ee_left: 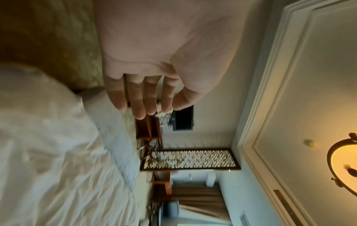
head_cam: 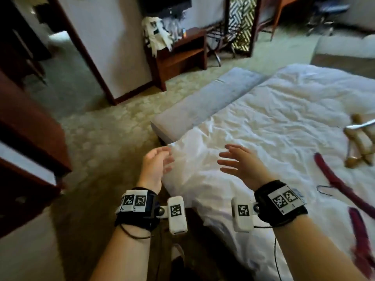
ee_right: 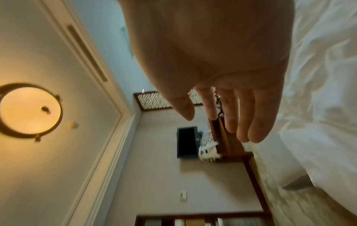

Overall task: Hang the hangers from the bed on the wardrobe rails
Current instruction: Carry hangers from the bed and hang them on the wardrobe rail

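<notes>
Several hangers lie on the white bed (head_cam: pixel 263 122) at the right edge of the head view: pale wooden hangers (head_cam: pixel 359 138) with a metal hook, and below them dark red velvet hangers (head_cam: pixel 341 185) reaching toward the lower right. My left hand (head_cam: pixel 160 161) hovers over the bed's near corner, fingers straight and empty. To its right, my right hand (head_cam: pixel 233 161) floats above the duvet, fingers spread, holding nothing, well left of the hangers. Both wrist views show bare relaxed fingers (ee_left: pixel 139 104) (ee_right: pixel 231 119) with nothing in them. No wardrobe rail is visible.
Dark wooden furniture (head_cam: pixel 30 138) stands at the left edge over patterned carpet (head_cam: pixel 105 142). A wooden desk (head_cam: pixel 180 53) with white items and a TV above stands by the far wall, beside a lattice screen (head_cam: pixel 241 23). A grey bench (head_cam: pixel 203 106) adjoins the bed's foot.
</notes>
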Demonstrator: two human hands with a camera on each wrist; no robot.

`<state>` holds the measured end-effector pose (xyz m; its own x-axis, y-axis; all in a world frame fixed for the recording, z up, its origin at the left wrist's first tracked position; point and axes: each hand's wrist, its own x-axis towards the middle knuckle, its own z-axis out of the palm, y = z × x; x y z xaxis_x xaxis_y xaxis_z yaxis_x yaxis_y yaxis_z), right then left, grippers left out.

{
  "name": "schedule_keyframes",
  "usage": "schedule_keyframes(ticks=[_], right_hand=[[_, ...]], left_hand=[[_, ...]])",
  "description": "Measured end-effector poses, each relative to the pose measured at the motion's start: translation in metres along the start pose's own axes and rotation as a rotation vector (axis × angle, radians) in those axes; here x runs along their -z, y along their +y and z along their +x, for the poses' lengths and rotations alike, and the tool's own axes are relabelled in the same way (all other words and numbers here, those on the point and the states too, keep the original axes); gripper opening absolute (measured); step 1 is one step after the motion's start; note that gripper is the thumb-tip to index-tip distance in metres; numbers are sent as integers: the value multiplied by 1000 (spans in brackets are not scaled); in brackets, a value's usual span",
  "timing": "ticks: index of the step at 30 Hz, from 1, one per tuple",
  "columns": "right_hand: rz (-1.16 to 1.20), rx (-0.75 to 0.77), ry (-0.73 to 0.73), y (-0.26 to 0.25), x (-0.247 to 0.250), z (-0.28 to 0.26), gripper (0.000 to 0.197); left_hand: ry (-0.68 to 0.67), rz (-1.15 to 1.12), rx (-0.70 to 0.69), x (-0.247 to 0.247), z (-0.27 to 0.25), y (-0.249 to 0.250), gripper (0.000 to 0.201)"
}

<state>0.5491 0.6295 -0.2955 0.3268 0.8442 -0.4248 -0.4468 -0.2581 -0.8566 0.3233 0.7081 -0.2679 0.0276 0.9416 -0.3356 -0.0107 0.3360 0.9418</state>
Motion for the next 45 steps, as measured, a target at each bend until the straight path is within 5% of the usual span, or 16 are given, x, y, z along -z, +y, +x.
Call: schedule_keyframes(ticks=[14,27,36,45], right_hand=[[262,143,650,-31,76,-8,30],[456,259,1032,-13,175,-110,17],[578,254,992,-10,335,-149,19],[574,210,859,-41,470,-128,24]], left_hand=[[-644,63,166,-162,122,8,19],[-1094,240,243,-316,21,-41,19],[-1083,362,169,-443,-83,-80,20],[-968,426,153,-548,-131,-106,19]])
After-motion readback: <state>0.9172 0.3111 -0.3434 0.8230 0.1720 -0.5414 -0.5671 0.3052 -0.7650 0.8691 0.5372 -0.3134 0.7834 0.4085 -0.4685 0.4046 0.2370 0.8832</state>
